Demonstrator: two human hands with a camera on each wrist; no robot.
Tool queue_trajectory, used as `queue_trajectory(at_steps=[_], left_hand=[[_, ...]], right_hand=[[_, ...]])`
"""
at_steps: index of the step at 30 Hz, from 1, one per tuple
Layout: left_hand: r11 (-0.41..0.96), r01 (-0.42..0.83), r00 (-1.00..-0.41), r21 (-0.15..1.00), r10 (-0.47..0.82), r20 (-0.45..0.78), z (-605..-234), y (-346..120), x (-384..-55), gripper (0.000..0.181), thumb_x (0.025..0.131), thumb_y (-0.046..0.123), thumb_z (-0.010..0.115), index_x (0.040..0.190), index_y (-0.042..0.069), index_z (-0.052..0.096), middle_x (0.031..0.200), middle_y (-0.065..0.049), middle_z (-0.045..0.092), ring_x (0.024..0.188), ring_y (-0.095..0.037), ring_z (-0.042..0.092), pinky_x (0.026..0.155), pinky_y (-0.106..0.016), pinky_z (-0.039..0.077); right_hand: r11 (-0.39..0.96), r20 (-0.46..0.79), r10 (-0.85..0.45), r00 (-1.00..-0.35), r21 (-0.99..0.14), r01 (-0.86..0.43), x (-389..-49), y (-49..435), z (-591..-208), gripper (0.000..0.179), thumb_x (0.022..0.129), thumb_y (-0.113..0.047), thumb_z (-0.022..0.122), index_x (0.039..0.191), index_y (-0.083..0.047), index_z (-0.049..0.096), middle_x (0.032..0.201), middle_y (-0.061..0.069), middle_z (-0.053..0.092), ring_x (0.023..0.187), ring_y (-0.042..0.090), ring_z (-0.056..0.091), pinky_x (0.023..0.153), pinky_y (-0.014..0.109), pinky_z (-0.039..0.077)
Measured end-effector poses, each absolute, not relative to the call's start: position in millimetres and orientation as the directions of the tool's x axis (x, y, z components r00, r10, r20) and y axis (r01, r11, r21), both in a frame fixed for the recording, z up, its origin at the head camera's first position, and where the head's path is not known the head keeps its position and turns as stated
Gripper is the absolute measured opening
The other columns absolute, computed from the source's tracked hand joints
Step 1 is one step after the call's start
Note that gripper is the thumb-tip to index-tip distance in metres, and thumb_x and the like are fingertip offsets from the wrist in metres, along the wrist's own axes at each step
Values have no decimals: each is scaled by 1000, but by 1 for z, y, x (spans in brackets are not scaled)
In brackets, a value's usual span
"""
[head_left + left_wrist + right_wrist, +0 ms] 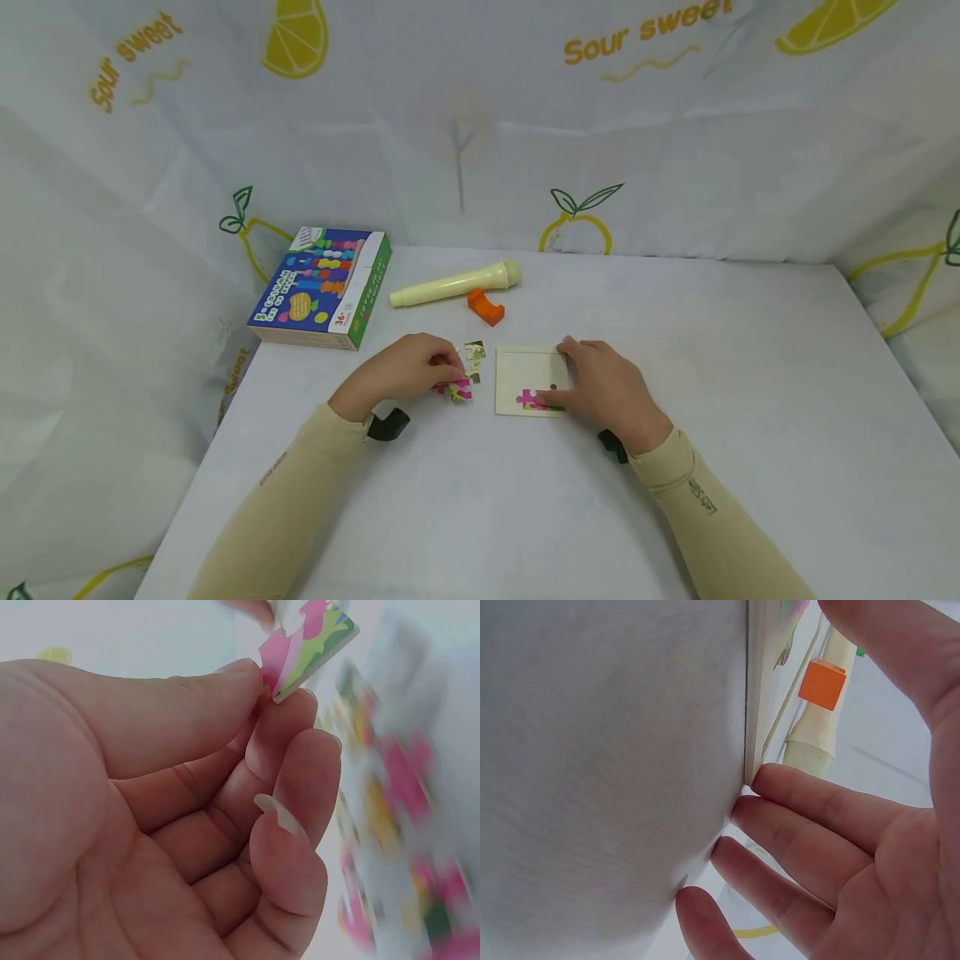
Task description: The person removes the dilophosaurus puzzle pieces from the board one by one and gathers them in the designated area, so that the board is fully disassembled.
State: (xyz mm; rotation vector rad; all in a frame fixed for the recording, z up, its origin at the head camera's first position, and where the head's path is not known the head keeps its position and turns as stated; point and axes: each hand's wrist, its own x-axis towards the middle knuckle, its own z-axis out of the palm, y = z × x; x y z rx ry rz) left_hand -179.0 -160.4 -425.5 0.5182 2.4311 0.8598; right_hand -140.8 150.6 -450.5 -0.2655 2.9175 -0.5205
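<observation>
My left hand pinches a pink and green jigsaw piece between thumb and fingertips. Loose jigsaw pieces lie on the table just beyond it; they are blurred in the left wrist view. Right of them lies a pale square puzzle tray, with pink and green joined pieces in its lower right part. My right hand is at the tray's right side. Its thumb rests over the placed pieces, while the nearly straight index finger touches the tray's edge. The thumb hides part of the pieces.
Behind the tray lie a cream toy microphone and an orange curved block. A blue toy box sits at the table's back left. A white printed cloth hangs behind the white table.
</observation>
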Motion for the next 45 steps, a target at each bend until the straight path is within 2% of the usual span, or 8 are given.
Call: queue_trajectory(at_steps=[4,10,21,27,31,35,39,45], left_hand=[[745,145,-811,651,467,-353,-428,-192,-167,14,107,28,70,100,19,78,90,0,70,86,-18,57,76,-33,47],[749,92,-819,657,432,-377,-431,-218,-150,14,106,28,70,101,18,78,92,-1,71,84,-17,56,73,-33,46],[760,109,-835,641,420,-356,-436,-218,-145,12,105,26,72,101,16,77,88,-1,68,82,-17,57,72,-31,47],[797,113,-859,594,379,-344,-433,-210,-142,12,104,27,73,106,17,78,90,2,70,85,-16,59,76,-31,51],[807,150,-873,572,380,-307,-424,-191,-147,9,104,27,74,106,19,77,89,3,69,85,-17,61,77,-32,53],[791,230,-848,566,449,-282,-417,-149,-156,9,102,28,76,105,20,77,90,4,69,85,-17,61,77,-32,52],[810,297,-820,505,488,-300,-415,-101,-161,10,100,26,78,107,18,77,91,5,71,83,-16,62,76,-31,51],[834,370,-794,409,512,-328,-417,-50,-163,9,95,21,78,103,15,77,95,5,72,81,-15,63,69,-29,52]], right_hand=[[923,-142,-191,-971,-363,-128,-137,153,-452,90,83,-52,92,151,-3,59,149,26,63,139,43,59,108,61,54],[928,-153,-177,-972,-356,-112,-136,157,-452,92,83,-53,91,152,-3,58,149,27,62,140,44,58,109,62,53],[925,-154,-175,-972,-364,-109,-138,162,-451,92,83,-55,90,153,-4,58,151,26,61,141,43,57,111,62,52],[903,-210,-212,-954,-415,-109,-139,173,-454,89,86,-56,87,154,-7,58,161,20,55,148,42,51,117,63,47],[893,-224,-241,-944,-433,-125,-144,179,-454,84,88,-50,88,156,-12,58,164,17,53,152,42,48,121,64,43],[887,-245,-242,-939,-449,-111,-147,181,-452,82,88,-43,90,157,-15,57,164,17,52,154,42,46,122,65,41],[882,-262,-241,-934,-461,-99,-149,178,-452,82,87,-43,91,157,-17,57,165,16,52,155,41,45,123,64,41],[872,-217,-265,-940,-470,-138,-152,175,-452,81,86,-40,92,156,-15,59,162,16,55,151,40,49,121,62,43]])
